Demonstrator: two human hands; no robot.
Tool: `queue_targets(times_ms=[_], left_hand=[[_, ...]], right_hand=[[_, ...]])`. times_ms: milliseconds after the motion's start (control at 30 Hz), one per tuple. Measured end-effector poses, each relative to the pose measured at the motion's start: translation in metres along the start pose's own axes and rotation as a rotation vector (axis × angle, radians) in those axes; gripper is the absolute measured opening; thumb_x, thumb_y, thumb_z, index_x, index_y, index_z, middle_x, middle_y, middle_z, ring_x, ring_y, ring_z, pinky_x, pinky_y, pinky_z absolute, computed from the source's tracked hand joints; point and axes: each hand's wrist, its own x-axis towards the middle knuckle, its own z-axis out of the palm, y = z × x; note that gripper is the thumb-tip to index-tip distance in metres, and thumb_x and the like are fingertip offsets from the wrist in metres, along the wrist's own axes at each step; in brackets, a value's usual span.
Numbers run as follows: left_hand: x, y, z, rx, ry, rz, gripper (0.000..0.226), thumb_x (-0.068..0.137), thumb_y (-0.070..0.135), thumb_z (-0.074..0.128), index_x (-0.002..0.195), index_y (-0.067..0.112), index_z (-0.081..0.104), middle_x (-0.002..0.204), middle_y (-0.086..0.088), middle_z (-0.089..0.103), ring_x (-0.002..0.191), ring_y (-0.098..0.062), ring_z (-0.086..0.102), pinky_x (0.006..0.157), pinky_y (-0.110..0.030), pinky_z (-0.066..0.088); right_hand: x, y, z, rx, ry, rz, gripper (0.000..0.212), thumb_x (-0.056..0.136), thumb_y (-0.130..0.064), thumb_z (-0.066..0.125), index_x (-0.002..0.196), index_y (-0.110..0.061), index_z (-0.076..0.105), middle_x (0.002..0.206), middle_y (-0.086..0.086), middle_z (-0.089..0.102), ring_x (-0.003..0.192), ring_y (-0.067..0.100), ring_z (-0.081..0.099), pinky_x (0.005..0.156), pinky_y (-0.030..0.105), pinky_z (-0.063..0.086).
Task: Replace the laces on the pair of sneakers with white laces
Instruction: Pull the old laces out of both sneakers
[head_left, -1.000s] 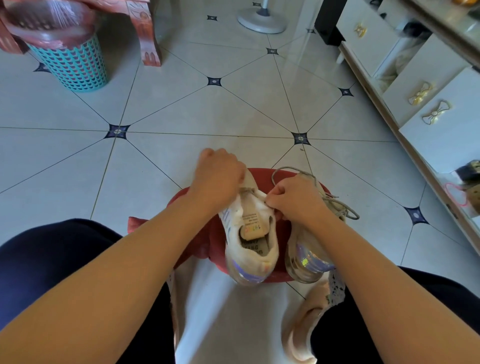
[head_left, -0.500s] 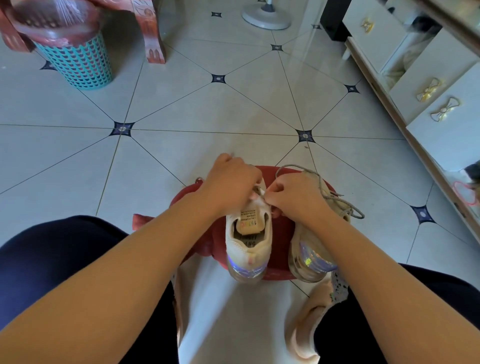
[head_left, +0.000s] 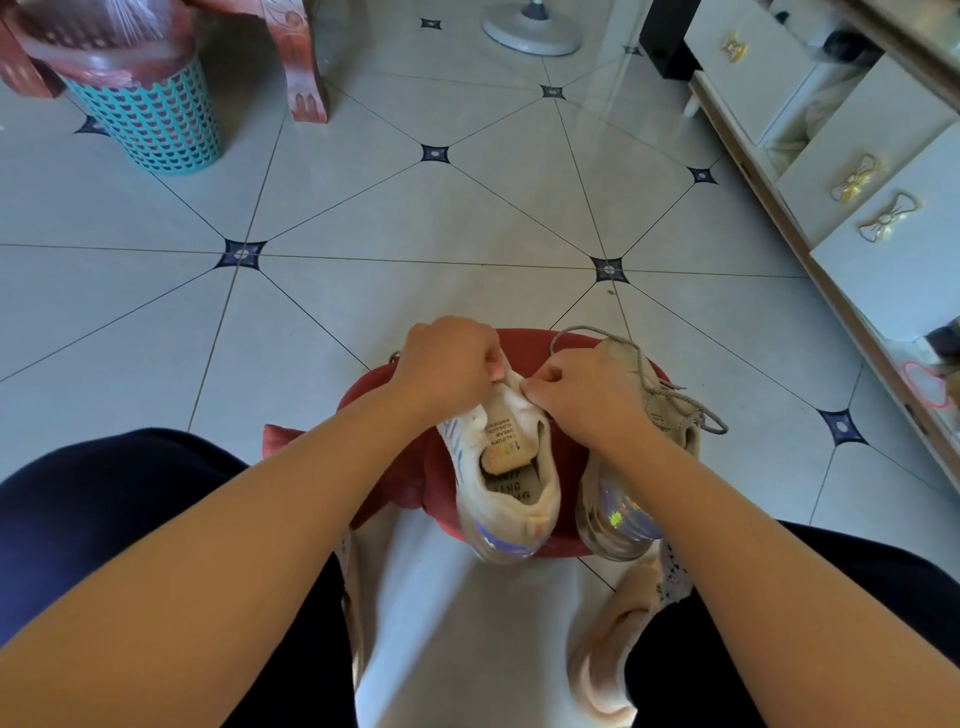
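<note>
The pale sneaker (head_left: 506, 483) stands on a red stool (head_left: 524, 345) between the person's knees, heel nearest. The left hand (head_left: 449, 364) and right hand (head_left: 587, 395) both have fingers curled, pinching its upper either side of the tongue; whether a lace lies between the fingertips cannot be told. Spreading the eyelet rows evenly should ease threading. The second sneaker (head_left: 618, 514), just beside, carries a grey lace (head_left: 691, 415). Both heels overhang the near rim; tiled floor (head_left: 467, 218) lies open ahead.
</note>
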Motion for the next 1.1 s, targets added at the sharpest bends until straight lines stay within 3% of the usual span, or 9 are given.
queue_targets(times_ms=[133,333,400,567,667,733,800,867,1100], left_hand=[[-0.005,-0.005,-0.006,-0.301,-0.087,-0.114,0.015,0.086,0.011,0.058,0.073,0.018,0.063,0.062,0.012,0.049,0.059,-0.005,0.045,0.054,-0.012,0.035],[-0.01,-0.013,-0.046,-0.89,0.112,-0.179,0.025,0.083,0.0,0.059,0.065,0.016,0.063,0.064,0.007,0.063,0.066,-0.005,0.053,0.06,-0.014,0.04],[-0.011,-0.014,-0.049,-0.618,0.12,-0.135,0.008,0.082,0.01,0.063,0.076,0.012,0.069,0.07,0.005,0.065,0.066,-0.002,0.053,0.065,-0.017,0.043],[-0.01,-0.007,-0.013,0.02,0.029,-0.126,0.024,0.089,0.027,0.054,0.111,0.024,0.062,0.116,-0.002,0.058,0.111,-0.023,0.049,0.09,-0.036,0.036],[-0.008,-0.008,-0.009,-0.053,0.149,-0.141,0.029,0.086,0.036,0.057,0.112,0.023,0.06,0.111,-0.003,0.056,0.109,-0.024,0.047,0.089,-0.037,0.036],[-0.011,-0.003,-0.002,-0.121,0.078,-0.1,0.033,0.081,0.043,0.06,0.105,0.021,0.059,0.095,0.002,0.056,0.098,-0.021,0.051,0.084,-0.036,0.039],[-0.013,0.001,0.006,-0.155,-0.039,-0.076,0.037,0.078,0.046,0.063,0.1,0.017,0.057,0.088,0.004,0.053,0.088,-0.019,0.052,0.076,-0.032,0.04],[-0.011,0.001,0.009,-0.151,-0.044,-0.086,0.033,0.079,0.04,0.063,0.098,0.014,0.056,0.086,0.002,0.053,0.083,-0.018,0.05,0.069,-0.028,0.037],[-0.01,0.003,0.009,-0.137,0.033,-0.162,0.023,0.081,0.019,0.055,0.102,0.011,0.056,0.082,0.001,0.053,0.076,-0.016,0.047,0.063,-0.026,0.035]], right_hand=[[-0.001,-0.006,0.0,-0.003,-0.01,-0.005,0.031,0.084,-0.025,0.054,0.059,-0.008,0.062,0.057,0.004,0.055,0.057,0.016,0.048,0.05,0.027,0.034],[0.004,0.013,-0.007,-0.106,0.045,0.113,0.027,0.084,-0.016,0.051,0.057,-0.011,0.052,0.057,0.002,0.048,0.055,0.018,0.046,0.052,0.025,0.036],[0.004,0.017,-0.007,0.065,0.005,0.129,0.029,0.081,-0.015,0.056,0.052,-0.016,0.053,0.047,-0.004,0.051,0.048,0.012,0.048,0.05,0.025,0.042],[0.001,0.007,-0.002,0.052,-0.02,0.052,0.02,0.081,-0.017,0.053,0.063,-0.014,0.062,0.054,-0.002,0.065,0.061,0.015,0.065,0.066,0.03,0.053],[0.005,0.009,-0.004,0.006,-0.034,0.028,0.023,0.082,-0.02,0.053,0.06,-0.017,0.058,0.055,-0.001,0.064,0.064,0.016,0.065,0.066,0.028,0.051],[0.007,0.009,-0.003,-0.085,-0.036,-0.009,0.022,0.083,-0.024,0.054,0.061,-0.02,0.055,0.063,-0.006,0.059,0.063,0.011,0.057,0.057,0.021,0.042],[0.01,0.007,-0.002,-0.036,-0.012,-0.01,0.004,0.082,-0.026,0.056,0.082,-0.026,0.06,0.076,-0.013,0.054,0.064,0.001,0.047,0.052,0.014,0.029],[0.013,0.006,0.0,0.101,-0.005,-0.009,0.021,0.082,-0.024,0.057,0.102,-0.029,0.059,0.084,-0.015,0.051,0.069,-0.001,0.045,0.054,0.01,0.027],[0.021,-0.007,0.016,-0.095,0.006,-0.147,0.018,0.084,-0.024,0.059,0.101,-0.02,0.067,0.108,0.004,0.061,0.1,0.02,0.055,0.078,0.028,0.041]])
